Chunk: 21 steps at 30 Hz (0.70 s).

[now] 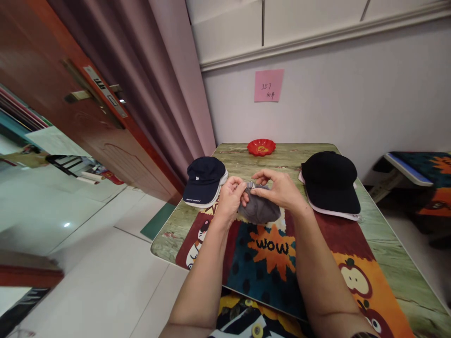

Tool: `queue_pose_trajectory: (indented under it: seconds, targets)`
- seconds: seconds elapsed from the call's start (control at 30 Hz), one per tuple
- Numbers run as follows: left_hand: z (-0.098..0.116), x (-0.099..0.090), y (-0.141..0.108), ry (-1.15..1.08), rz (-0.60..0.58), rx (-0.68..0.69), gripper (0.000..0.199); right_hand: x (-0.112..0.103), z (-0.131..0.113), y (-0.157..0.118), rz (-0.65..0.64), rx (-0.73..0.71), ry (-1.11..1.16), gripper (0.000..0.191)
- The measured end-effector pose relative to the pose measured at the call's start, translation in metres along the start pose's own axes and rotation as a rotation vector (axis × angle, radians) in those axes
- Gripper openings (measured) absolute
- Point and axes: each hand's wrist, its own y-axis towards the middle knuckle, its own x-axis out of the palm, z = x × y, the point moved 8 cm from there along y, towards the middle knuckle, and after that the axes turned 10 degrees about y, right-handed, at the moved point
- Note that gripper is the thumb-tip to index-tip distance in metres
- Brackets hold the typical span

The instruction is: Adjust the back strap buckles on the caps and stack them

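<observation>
Gray cap in hands, caps beside

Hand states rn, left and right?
Left hand: closed, pinching the gray cap beside its metal buckle.
Right hand: thumb and fingers at the buckle; can't tell if closed.

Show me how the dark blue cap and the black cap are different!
The dark blue cap has a little white logo and white writing on its brim; the black cap shows no logo or writing. The dark blue cap is on your left, and the black cap is on your right. Both sit on top of paler caps, on the table.
</observation>
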Motion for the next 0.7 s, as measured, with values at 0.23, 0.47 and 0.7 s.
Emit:
queue_pose_trajectory:
  seconds: [0.23, 0.47, 0.7]
  targets:
    - [0.000, -0.004, 0.003, 0.049, -0.012, 0.016, 0.031, 0.010, 0.030, -0.008, -0.287, 0.201, 0.278, 0.031]
    - [0.003, -0.009, 0.005, 0.221, -0.031, 0.022, 0.029, 0.011, 0.037, -0.004, -0.201, 0.243, 0.441, 0.034]
    - [-0.003, -0.006, 0.006, 0.255, -0.108, -0.013, 0.034, 0.008, 0.039, -0.003, -0.183, 0.273, 0.412, 0.032]
